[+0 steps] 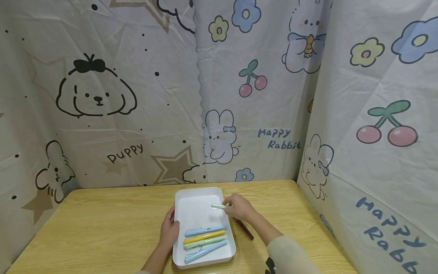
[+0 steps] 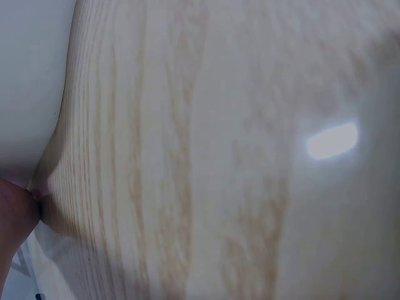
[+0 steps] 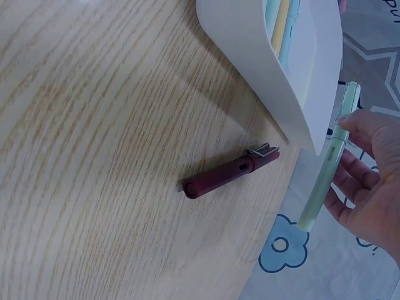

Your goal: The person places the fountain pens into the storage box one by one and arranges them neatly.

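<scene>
My right hand (image 1: 241, 208) pinches a light green pen (image 3: 330, 156) between thumb and fingers, over the right rim of a white tray (image 1: 191, 193). My left hand (image 1: 169, 231) grips the tray's left side wall; only a little of that hand (image 2: 15, 209) shows in the left wrist view. Inside the tray's near half lie a blue pen (image 1: 205, 230), a yellow pen (image 1: 204, 237), a green pen (image 1: 205, 242) and another blue pen (image 1: 206, 252), side by side. Just right of the tray, a dark red pen (image 3: 228, 176) with a metal clip rests on the table, below my right hand.
The wood-grain table (image 1: 113, 228) reaches back to a hanging cloth (image 1: 164, 95) printed with cartoon animals. More printed cloth (image 1: 376, 171) hangs along the right side. The tray's raised walls stand around the pens.
</scene>
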Tool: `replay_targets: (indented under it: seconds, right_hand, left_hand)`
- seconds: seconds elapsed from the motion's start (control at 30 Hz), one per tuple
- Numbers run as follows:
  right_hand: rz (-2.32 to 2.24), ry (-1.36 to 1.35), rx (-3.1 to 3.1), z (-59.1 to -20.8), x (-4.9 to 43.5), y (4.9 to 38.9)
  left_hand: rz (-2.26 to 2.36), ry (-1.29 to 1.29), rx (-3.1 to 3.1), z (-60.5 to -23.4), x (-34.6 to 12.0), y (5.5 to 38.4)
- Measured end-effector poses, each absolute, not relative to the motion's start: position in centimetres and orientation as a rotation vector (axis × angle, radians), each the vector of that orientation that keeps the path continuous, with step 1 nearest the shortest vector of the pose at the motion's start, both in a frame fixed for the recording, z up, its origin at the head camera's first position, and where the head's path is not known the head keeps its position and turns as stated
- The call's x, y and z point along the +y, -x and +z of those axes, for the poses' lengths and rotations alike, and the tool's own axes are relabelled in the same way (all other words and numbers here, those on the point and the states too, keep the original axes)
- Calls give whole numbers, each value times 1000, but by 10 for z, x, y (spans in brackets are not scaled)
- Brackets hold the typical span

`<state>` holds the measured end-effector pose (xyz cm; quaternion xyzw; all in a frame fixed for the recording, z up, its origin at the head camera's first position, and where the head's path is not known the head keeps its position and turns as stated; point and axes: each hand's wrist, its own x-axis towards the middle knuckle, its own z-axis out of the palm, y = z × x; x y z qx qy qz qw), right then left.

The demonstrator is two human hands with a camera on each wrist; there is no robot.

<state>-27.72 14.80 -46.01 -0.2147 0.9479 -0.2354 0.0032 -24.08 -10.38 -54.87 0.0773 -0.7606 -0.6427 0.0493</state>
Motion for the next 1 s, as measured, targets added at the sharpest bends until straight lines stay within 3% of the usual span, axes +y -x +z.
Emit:
replay_targets:
  seconds: [1.0]
  right_hand:
    - [-663,685,2928,-458,127,278]
  left_hand:
    - [-1953,-251,-2326,-548,-104,241]
